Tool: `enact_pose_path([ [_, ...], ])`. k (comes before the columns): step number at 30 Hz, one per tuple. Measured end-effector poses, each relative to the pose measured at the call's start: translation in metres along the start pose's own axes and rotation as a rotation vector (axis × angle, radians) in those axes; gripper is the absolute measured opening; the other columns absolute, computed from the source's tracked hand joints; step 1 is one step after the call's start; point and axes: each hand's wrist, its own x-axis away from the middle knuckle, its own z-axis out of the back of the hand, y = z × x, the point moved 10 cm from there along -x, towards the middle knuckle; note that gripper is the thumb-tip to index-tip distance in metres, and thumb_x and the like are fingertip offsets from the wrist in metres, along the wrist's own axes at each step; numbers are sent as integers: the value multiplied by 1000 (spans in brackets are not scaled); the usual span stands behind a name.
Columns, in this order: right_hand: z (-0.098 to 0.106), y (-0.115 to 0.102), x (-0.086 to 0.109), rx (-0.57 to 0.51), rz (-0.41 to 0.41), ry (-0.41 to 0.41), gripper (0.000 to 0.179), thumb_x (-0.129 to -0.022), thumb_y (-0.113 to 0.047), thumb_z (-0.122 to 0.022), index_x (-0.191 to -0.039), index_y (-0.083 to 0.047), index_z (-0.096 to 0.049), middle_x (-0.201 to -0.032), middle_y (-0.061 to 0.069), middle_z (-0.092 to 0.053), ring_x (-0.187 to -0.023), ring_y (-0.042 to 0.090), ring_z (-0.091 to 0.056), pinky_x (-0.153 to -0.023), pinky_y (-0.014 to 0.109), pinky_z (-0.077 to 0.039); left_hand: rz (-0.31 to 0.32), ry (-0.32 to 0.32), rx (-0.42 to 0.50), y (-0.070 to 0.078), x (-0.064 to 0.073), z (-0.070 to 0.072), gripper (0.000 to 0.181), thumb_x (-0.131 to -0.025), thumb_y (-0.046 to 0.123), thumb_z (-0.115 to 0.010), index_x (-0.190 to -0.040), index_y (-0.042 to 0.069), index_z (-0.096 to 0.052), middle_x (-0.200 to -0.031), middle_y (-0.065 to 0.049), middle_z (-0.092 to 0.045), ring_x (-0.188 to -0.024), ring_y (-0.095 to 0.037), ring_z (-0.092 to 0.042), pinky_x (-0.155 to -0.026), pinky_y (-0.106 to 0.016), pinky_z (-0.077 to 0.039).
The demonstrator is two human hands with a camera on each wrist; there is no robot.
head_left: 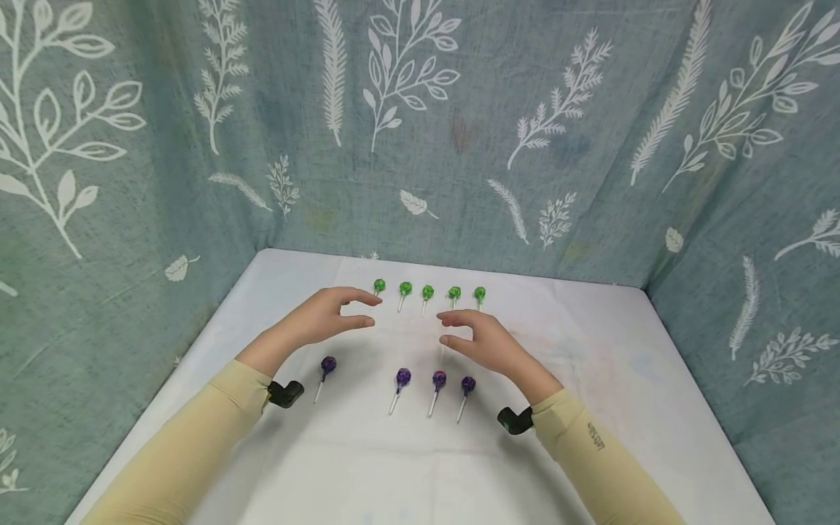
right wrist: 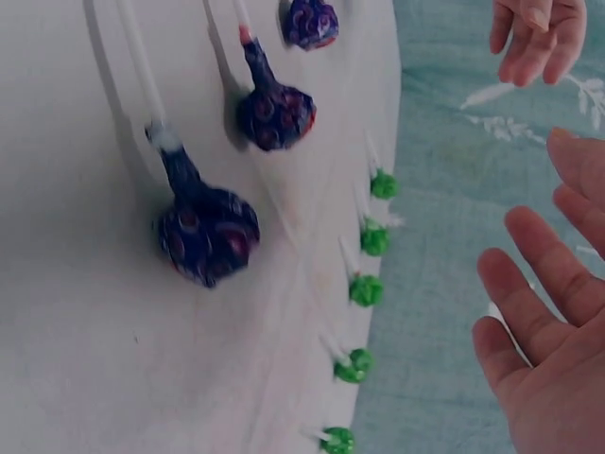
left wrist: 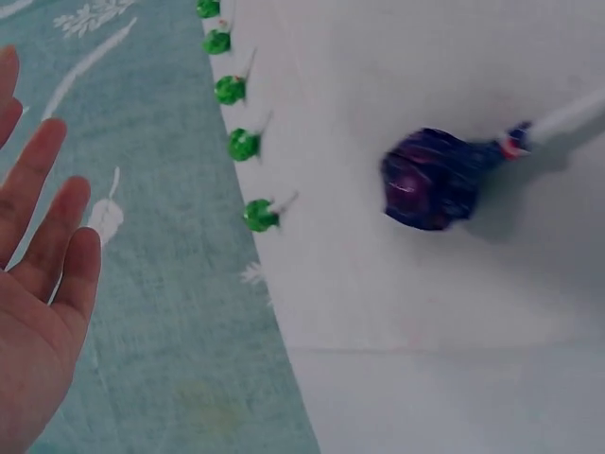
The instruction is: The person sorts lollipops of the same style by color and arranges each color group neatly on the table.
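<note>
My left hand [head_left: 326, 315] hovers above the table's left part, fingers apart from the thumb, holding nothing. Opposite it, my right hand [head_left: 484, 341] hangs in the air with thumb and fingers parted, also holding nothing. Several green-wrapped lollipops [head_left: 428, 292] lie in a row toward the back, the leftmost one [head_left: 379, 285] partly behind my left fingertips. Nearer the front are several purple-wrapped lollipops. One purple lollipop [head_left: 329, 364] lies apart, below my left hand. The others, such as the middle one [head_left: 403, 377] and the rightmost [head_left: 468, 384], lie closer together, left of my right wrist.
A white cloth [head_left: 420, 474] covers the table. Blue-green curtains [head_left: 459, 197] with white leaf prints enclose its back and sides. Black wrist cameras [head_left: 286, 394] are strapped at both sleeve cuffs.
</note>
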Motion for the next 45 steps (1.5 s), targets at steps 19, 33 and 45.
enact_pose_path([
  [19, -32, -11, 0, -26, 0, -58, 38, -83, -47, -59, -120, -43, -50, -113, -19, -55, -113, 3, -44, -90, 37, -43, 90, 36, 62, -60, 45, 1, 44, -77, 54, -62, -119, 42, -53, -118, 20, -52, -117, -11, -42, -97, -41, -34],
  [33, -64, -16, -4, 55, 16, -161, 39, -86, -43, -57, -123, -33, -53, -114, -12, -57, -112, 8, -47, -91, 35, -42, 108, 9, 82, -92, 59, -7, 40, -78, 51, -62, -116, 39, -55, -116, 17, -55, -115, -11, -44, -98, -41, -33],
  [45, -101, -28, -9, 107, 28, -299, 38, -87, -31, -60, -123, -20, -57, -115, -6, -57, -108, 11, -50, -89, 31, -43, 139, -135, 26, -98, 61, -25, 43, -79, 40, -67, -118, 24, -60, -115, 8, -58, -114, -16, -47, -94, -43, -38],
])
